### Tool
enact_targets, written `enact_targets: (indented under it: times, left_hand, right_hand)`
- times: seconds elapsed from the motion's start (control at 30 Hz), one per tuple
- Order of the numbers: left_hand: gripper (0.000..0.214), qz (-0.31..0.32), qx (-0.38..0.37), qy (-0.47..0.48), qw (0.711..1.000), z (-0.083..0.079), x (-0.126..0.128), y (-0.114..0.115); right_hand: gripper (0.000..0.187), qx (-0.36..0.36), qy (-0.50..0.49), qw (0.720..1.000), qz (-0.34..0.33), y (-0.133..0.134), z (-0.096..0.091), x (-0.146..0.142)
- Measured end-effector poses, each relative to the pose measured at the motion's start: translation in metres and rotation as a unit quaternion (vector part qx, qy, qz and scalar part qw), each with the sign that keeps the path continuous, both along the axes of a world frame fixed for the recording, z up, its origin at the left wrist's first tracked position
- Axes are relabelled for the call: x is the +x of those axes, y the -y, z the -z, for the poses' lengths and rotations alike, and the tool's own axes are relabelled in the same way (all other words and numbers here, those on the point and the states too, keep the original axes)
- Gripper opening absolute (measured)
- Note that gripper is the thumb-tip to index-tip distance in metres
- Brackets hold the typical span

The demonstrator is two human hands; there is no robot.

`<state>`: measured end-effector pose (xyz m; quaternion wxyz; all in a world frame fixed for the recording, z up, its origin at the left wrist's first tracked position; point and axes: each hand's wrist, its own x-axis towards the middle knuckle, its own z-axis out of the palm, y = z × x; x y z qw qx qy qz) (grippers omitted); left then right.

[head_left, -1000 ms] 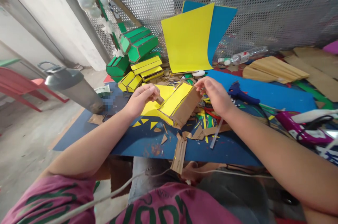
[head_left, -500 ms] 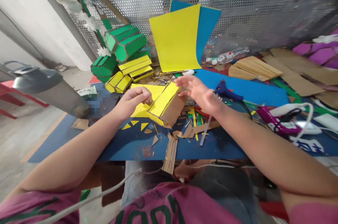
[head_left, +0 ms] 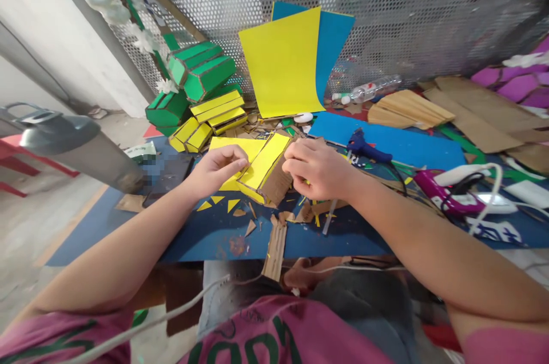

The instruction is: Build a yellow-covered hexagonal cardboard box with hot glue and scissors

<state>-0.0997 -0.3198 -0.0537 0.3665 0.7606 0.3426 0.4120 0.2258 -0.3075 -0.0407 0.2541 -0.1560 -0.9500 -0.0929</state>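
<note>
The yellow-faced cardboard box (head_left: 266, 165) lies on the blue table (head_left: 201, 243), the left hand (head_left: 219, 170) curled at its left edge, the right hand (head_left: 318, 168) bunched by its right side; whether either grips anything, I cannot tell. Working its sides seems in hand; the next move calls for steadying it.

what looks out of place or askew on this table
A cardboard strip juts past the near edge of the table, so it could perhaps get knocked off. Toward the back, a clear plastic bottle lies on its side. Small yellow triangles lie loose near the yellow-topped box.
</note>
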Motion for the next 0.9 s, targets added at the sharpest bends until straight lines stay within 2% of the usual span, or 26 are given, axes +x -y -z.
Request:
enact_targets:
  times: [0.13,0.27,0.33,0.4,0.63,0.77,0.9]
  left_hand:
    - [0.023,0.017,0.098,-0.041,0.994,-0.006,0.002,0.007]
    - [0.031,0.032,0.196,-0.099,0.975,-0.012,0.001,0.012]
    - [0.043,0.029,0.245,-0.108,0.963,-0.012,0.001,0.012]
    - [0.055,0.028,0.285,-0.103,0.953,-0.011,0.0,0.012]
    - [0.058,-0.002,0.339,-0.103,0.935,-0.015,-0.003,0.013]
    - [0.067,0.02,0.349,-0.112,0.93,-0.017,-0.002,0.014]
    - [0.07,0.041,0.328,-0.109,0.937,-0.016,-0.002,0.013]
  right_hand:
    - [0.022,-0.021,-0.013,0.999,-0.032,0.003,0.003,-0.003]
    - [0.06,-0.067,-0.03,0.996,-0.042,0.006,0.003,-0.005]
    - [0.078,-0.057,-0.049,0.995,-0.061,0.006,0.003,-0.006]
    - [0.088,-0.026,-0.074,0.993,-0.088,0.006,0.005,-0.006]
    - [0.09,0.013,-0.093,0.992,-0.087,0.009,0.009,-0.007]
    - [0.084,0.03,-0.113,0.99,-0.079,0.012,0.008,-0.008]
    - [0.082,0.045,-0.125,0.989,-0.067,0.014,0.007,-0.008]
